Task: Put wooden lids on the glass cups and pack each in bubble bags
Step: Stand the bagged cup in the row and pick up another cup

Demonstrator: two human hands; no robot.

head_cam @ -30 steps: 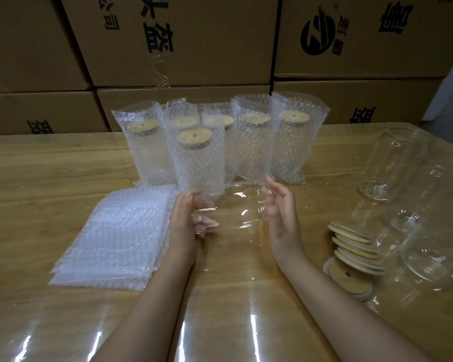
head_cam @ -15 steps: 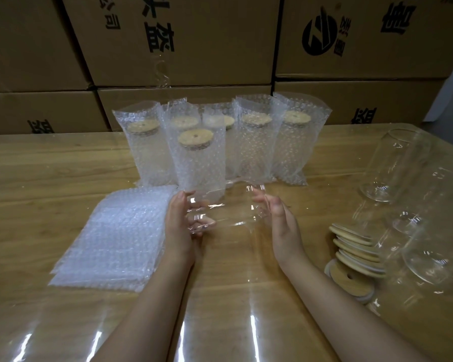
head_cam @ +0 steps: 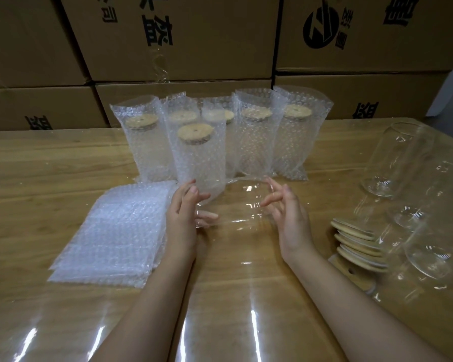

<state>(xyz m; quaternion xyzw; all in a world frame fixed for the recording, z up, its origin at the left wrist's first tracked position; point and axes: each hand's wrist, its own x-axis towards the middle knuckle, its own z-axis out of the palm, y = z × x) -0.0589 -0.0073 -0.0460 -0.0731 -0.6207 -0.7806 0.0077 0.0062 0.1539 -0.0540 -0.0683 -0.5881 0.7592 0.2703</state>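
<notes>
A clear glass cup [head_cam: 236, 205] lies on its side at the table's middle, between my hands. My left hand [head_cam: 183, 218] cups its left end, thumb along the glass. At its right end my right hand [head_cam: 288, 212] has spread, loosely bent fingers whose tips touch the glass. Flat bubble bags [head_cam: 120, 231] are stacked to the left. Wooden lids [head_cam: 358, 241] lie piled to the right. Several lidded cups in bubble bags [head_cam: 199, 158] stand in a row behind the hands.
Several bare glass cups [head_cam: 398, 163] stand at the right edge, close to the lids. Cardboard boxes [head_cam: 183, 37] form a wall along the back. The wooden table [head_cam: 50, 173] is covered with a glossy clear sheet.
The glass cup has moved slightly away from me, toward the packed row. My right hand's fingers have loosened and spread at the cup's right end. The left hand keeps its hold.
</notes>
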